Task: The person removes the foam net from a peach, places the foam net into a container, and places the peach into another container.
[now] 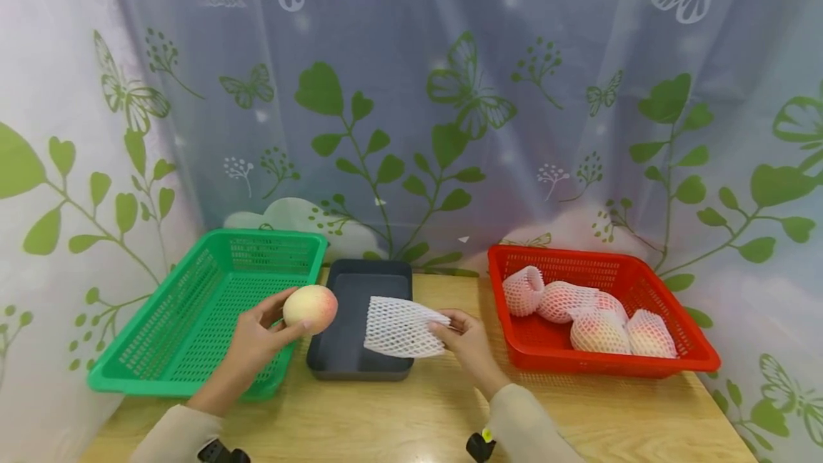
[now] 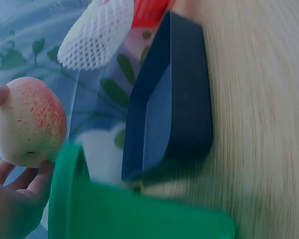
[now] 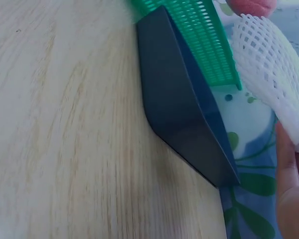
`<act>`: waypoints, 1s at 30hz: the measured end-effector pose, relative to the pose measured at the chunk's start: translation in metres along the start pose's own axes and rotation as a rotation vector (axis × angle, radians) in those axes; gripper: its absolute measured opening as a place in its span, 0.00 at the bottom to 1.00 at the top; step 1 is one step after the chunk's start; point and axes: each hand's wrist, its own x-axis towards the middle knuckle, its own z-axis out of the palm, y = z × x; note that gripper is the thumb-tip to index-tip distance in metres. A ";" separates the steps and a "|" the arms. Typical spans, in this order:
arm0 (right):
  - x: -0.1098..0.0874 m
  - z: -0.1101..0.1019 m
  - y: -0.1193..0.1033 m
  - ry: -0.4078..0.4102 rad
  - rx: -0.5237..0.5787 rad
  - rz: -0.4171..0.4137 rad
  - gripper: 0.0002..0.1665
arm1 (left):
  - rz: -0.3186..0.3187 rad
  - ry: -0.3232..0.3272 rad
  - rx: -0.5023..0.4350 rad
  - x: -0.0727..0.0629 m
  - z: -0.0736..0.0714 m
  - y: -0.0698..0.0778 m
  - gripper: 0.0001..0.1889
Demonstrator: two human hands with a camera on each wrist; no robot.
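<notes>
My left hand grips a pale peach with a red blush, held up between the green basket and the dark tray. In the left wrist view the thumb lies on one side of the peach and the fingers on the other. A white foam net sleeve hangs over the right part of the dark grey tray; it looks flat, with nothing inside. My right hand pinches the narrow end of the sleeve between thumb and fingers. The sleeve's wide end points toward the peach.
On the left stands a green plastic basket with no fruit visible in it. A red basket at the right holds several peaches in foam nets. Behind the wooden table hangs a patterned curtain.
</notes>
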 end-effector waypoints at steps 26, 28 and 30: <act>0.030 0.052 0.021 -0.149 -0.152 0.014 0.18 | -0.128 0.011 0.466 0.019 -0.099 -0.055 0.43; 0.033 0.056 0.023 -0.143 -0.160 0.028 0.18 | -0.140 -0.008 0.486 0.021 -0.100 -0.058 0.43; 0.035 0.060 0.024 -0.144 -0.156 0.058 0.18 | -0.157 -0.032 0.490 0.021 -0.102 -0.059 0.42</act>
